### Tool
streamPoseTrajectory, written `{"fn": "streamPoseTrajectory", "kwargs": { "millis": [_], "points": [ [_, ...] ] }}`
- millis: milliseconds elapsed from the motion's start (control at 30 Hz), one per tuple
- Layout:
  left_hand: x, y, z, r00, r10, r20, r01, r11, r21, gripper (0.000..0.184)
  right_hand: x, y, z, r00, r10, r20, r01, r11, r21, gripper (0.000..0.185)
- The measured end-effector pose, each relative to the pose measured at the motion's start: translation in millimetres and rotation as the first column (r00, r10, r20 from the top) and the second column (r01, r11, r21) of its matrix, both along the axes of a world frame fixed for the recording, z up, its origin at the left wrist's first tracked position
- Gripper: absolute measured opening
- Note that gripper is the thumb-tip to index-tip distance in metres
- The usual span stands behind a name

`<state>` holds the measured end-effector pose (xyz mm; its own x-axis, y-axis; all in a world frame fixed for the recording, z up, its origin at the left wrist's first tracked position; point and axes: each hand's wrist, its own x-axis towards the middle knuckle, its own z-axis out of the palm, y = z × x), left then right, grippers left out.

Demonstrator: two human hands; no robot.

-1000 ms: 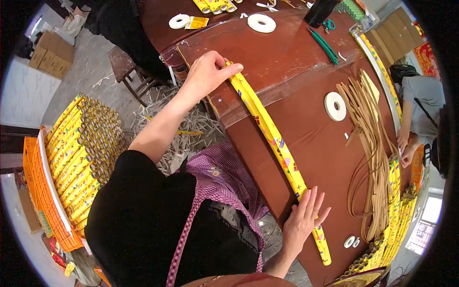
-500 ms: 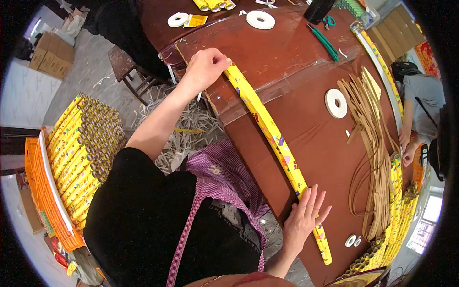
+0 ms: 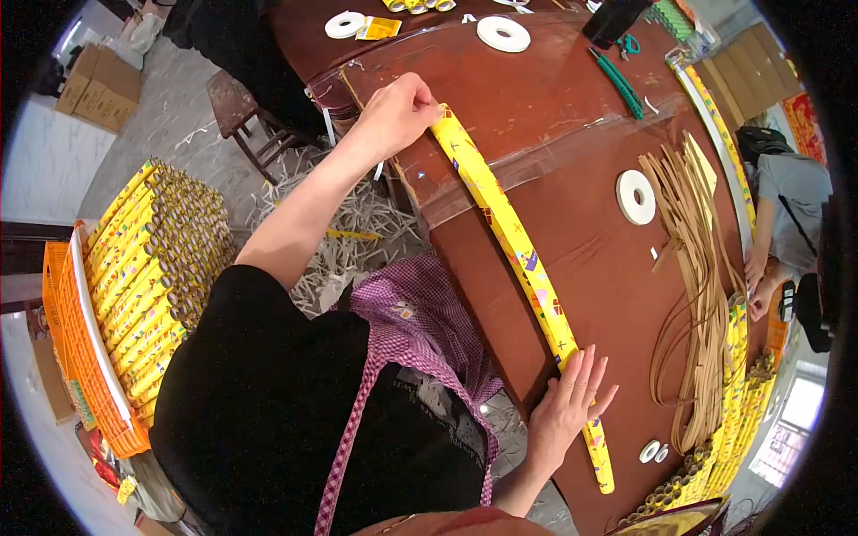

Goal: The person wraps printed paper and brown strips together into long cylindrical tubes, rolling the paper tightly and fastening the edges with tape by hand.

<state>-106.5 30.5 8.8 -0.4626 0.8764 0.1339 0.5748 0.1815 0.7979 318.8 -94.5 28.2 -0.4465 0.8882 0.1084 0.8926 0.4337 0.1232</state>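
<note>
A long yellow paper tube (image 3: pixel 509 234) with a colourful printed pattern lies slantwise across the brown table. At its far upper end my left hand (image 3: pixel 393 116) is closed, thumb and fingers pinched at the tube's tip. My right hand (image 3: pixel 567 406) rests flat over the lower part of the tube, fingers stretched and slightly apart, palm down. The tube's bottom end sticks out past this hand. What lies between my left fingertips is partly hidden.
Brown paper strips (image 3: pixel 702 295) and a white tape roll (image 3: pixel 635 196) lie right of the tube. Another tape roll (image 3: pixel 503 34) and a green-handled cutter (image 3: pixel 617 82) are further up. Stacked yellow tubes (image 3: pixel 152 286) fill an orange crate (image 3: pixel 85 348). A co-worker's hands (image 3: pixel 760 281) are at the right.
My left hand and the tube's upper end appear slightly higher and further right, along with the table as the view shifts. My right hand stays on the tube.
</note>
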Motion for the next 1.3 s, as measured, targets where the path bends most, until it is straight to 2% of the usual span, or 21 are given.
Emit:
{"fn": "streamPoseTrajectory", "kwargs": {
  "millis": [100, 200, 333, 400, 533, 600, 733, 900, 1000, 1067, 1167, 1200, 1267, 1300],
  "points": [
    [-2, 0, -1, 0.998, -0.029, -0.061, 0.027, 0.999, -0.032, 0.026, 0, -1, 0, 1.0, -0.008, -0.005, 0.008, 1.0, -0.003, 0.058],
    [-4, 2, -9, 0.999, -0.041, -0.028, 0.042, 0.998, 0.039, 0.023, 0, 0, -1, 1.0, -0.004, -0.012, 0.004, 1.0, -0.003, 0.058],
    [-6, 2, -7, 0.998, -0.059, -0.038, 0.06, 0.998, 0.009, 0.019, 0, 1, -1, 1.0, -0.011, -0.025, 0.01, 1.0, -0.006, 0.058],
    [-9, 3, -9, 0.995, -0.095, 0.039, 0.094, 0.995, 0.031, 0.021, 0, 1, -2, 1.0, -0.009, -0.026, 0.009, 1.0, -0.002, 0.058],
    [-18, 8, -17, 0.985, -0.164, 0.046, 0.161, 0.985, 0.058, 0.019, -2, 0, -1, 0.998, -0.02, -0.052, 0.021, 1.0, 0.01, 0.057],
    [-20, 9, -19, 0.973, -0.208, 0.104, 0.198, 0.976, 0.092, 0.017, -3, 0, -2, 0.998, -0.026, -0.061, 0.028, 0.999, 0.024, 0.057],
    [-21, 8, -14, 0.972, -0.209, 0.107, 0.202, 0.977, 0.071, 0.016, -3, 1, -6, 0.996, -0.033, -0.078, 0.038, 0.997, 0.066, 0.056],
    [-25, 7, -11, 0.94, -0.309, 0.145, 0.305, 0.951, 0.052, 0.007, -3, 1, -4, 0.993, -0.057, -0.102, 0.065, 0.995, 0.073, 0.053],
    [-31, 10, -15, 0.915, -0.358, 0.186, 0.348, 0.933, 0.085, 0.008, -3, 4, -3, 0.99, -0.015, -0.138, 0.028, 0.995, 0.095, 0.051],
    [-35, 9, -12, 0.898, -0.408, 0.166, 0.401, 0.913, 0.076, 0.01, -5, 8, -5, 0.983, -0.042, -0.179, 0.063, 0.991, 0.118, 0.054],
    [-35, 8, -11, 0.908, -0.409, 0.094, 0.394, 0.908, 0.146, 0.014, -4, 9, -4, 0.977, -0.012, -0.214, 0.04, 0.991, 0.128, 0.056],
    [-38, 9, -13, 0.906, -0.415, 0.08, 0.402, 0.905, 0.141, 0.016, -5, 9, -2, 0.981, -0.033, -0.191, 0.055, 0.992, 0.111, 0.045],
    [-42, 11, -13, 0.909, -0.403, 0.103, 0.394, 0.914, 0.1, 0.021, -6, 9, 0, 0.977, -0.041, -0.208, 0.067, 0.991, 0.118, 0.047],
    [-43, 10, -10, 0.932, -0.363, -0.017, 0.364, 0.93, 0.06, 0.023, -5, 8, -1, 0.974, -0.045, -0.222, 0.072, 0.99, 0.118, 0.047]
  ]
}}
